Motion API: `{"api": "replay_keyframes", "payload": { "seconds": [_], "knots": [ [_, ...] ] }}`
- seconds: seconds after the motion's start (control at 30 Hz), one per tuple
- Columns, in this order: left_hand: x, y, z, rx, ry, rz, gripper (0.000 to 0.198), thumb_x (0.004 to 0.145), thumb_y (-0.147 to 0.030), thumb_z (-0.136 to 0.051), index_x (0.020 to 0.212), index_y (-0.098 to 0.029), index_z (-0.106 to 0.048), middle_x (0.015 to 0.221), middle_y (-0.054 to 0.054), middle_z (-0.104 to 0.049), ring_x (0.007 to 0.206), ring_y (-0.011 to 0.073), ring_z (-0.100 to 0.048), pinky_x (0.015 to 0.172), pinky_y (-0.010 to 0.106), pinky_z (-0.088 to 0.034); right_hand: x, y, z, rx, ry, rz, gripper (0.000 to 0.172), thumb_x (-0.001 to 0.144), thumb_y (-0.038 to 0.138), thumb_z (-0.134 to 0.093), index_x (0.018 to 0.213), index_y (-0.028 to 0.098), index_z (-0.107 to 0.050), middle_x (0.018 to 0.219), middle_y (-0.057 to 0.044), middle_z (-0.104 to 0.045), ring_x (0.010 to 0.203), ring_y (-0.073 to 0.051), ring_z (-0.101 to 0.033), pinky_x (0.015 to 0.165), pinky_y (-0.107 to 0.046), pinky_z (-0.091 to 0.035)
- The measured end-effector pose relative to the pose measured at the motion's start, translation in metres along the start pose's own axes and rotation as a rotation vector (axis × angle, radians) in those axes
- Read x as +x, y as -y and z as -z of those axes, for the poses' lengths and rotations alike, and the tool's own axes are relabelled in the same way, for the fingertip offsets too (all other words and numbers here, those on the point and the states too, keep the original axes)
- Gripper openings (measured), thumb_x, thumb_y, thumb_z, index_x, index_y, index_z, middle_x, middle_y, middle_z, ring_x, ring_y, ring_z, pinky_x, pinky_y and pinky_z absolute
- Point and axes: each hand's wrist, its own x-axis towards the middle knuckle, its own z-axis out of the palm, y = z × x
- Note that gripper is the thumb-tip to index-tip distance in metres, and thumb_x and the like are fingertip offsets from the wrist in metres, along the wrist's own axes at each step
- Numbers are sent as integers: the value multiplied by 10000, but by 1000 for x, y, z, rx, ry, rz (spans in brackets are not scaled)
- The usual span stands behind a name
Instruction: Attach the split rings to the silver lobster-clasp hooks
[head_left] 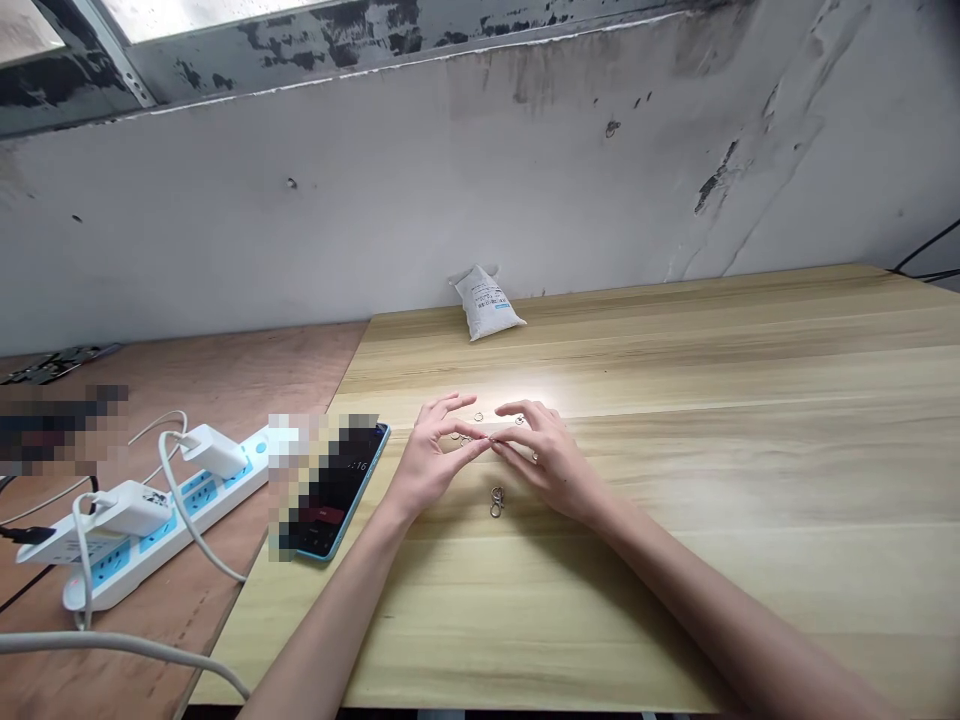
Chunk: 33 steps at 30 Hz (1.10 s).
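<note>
1. At far left, a white power strip (150,515) with blue sockets lies on a reddish plywood board (247,375). Two white chargers (214,450) are plugged in, and white cables loop off the near edge.
2. A smartphone (341,490) in a blue case lies face up with its screen lit, on the left edge of a pale wooden tabletop (712,430), just beside the person's left wrist.
3. The left hand (435,455) hovers low over the tabletop. Its thumb and forefinger are pressed together on a small metal ring (490,440), and the other fingers fan upward.
4. That ring sits between the two hands, pinched from both sides just above the wood. It is too small for finer detail to show.
5. Loose rings (478,416) lie on the wood just beyond the fingertips. A metal swivel clasp (496,500) lies nearer the person, below the meeting hands.
6. The right hand (551,455) grips the same ring from the other side between thumb and forefinger. Its remaining fingers are curled and spread, and one wears a band.
7. Farther back, a small white printed bag (487,300) leans against the stained white wall (600,180).
</note>
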Motion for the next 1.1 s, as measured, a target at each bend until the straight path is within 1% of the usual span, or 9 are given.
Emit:
{"api": "replay_keyframes", "payload": {
  "seconds": [0.17, 0.3, 0.43, 0.5, 0.6, 0.67, 0.77, 0.93, 1.1],
  "knots": [
    [-2, -1, -3, 354, -17, -232, 97, 868, -240, -646, 800, -241, -715, 1327, 23, -597, 1335, 271, -416, 1108, 550, -302, 3, 0, 5, 155, 51, -119, 152, 909, 279, -596, 822, 216, -704, 1111, -104, -596, 1101, -245, -559, 913, -436, -450],
    [-4, -5, -11, 550, -8, -355, 148, 890, -185, -590, 797, -221, -699, 1345, 39, -586, 1332, 269, -432, 1144, 537, -249, 3, 5, 1, 179, 68, -189, 215, 888, 292, -619, 702, 195, -666, 1074, -92, -593, 1030, -230, -571, 882, -411, -464],
    [-4, -3, -3, 522, 54, -278, 123, 899, -292, -596, 859, -233, -696, 1404, 47, -524, 1328, 271, -423, 1098, 502, -337, 2, 2, 6, 133, 115, -164, 219, 893, 306, -611, 714, 200, -679, 1057, -85, -589, 992, -219, -566, 870, -407, -443],
    [-2, 2, 6, 479, 160, -239, 194, 856, -367, -653, 1008, -249, -678, 1421, 63, -499, 1311, 276, -431, 1044, 485, -406, 2, -1, 12, 97, 178, -143, 193, 888, 291, -614, 735, 201, -689, 1051, -84, -585, 983, -215, -561, 876, -409, -428],
    [-1, 12, 17, 499, 252, -228, 160, 849, -317, -665, 995, -255, -683, 1405, 52, -510, 1335, 274, -395, 1064, 502, -383, 3, 0, 19, 55, 283, -115, 155, 874, 281, -631, 762, 202, -703, 1015, -80, -581, 950, -207, -556, 879, -409, -415],
    [-1, 16, 19, 513, 252, -238, 78, 858, -284, -652, 904, -247, -703, 1378, 47, -533, 1328, 273, -398, 1063, 505, -380, 3, 2, 22, 52, 333, -88, 147, 873, 304, -639, 789, 213, -718, 1004, -74, -583, 930, -201, -553, 876, -403, -413],
    [-1, 19, 17, 504, 233, -249, 110, 879, -248, -619, 820, -232, -711, 1323, 50, -575, 1298, 267, -424, 1033, 497, -412, 4, -1, 26, 47, 319, -78, 169, 897, 320, -611, 819, 231, -733, 982, -65, -590, 907, -191, -560, 857, -380, -418],
    [-1, 19, 11, 439, 214, -267, 77, 862, -235, -640, 810, -220, -694, 1248, 53, -612, 1240, 264, -464, 992, 491, -454, 3, -24, 40, -84, 209, -121, 172, 910, 226, -560, 856, 227, -724, 927, -57, -618, 836, -181, -593, 803, -359, -416],
    [-1, 20, 5, 412, 168, -275, 126, 870, -166, -593, 773, -210, -661, 1161, 64, -638, 1183, 261, -498, 952, 472, -475, 0, -38, 44, -219, 265, -95, 134, 864, 200, -598, 871, 234, -728, 850, -41, -621, 710, -156, -569, 748, -326, -395]
  ]
}}
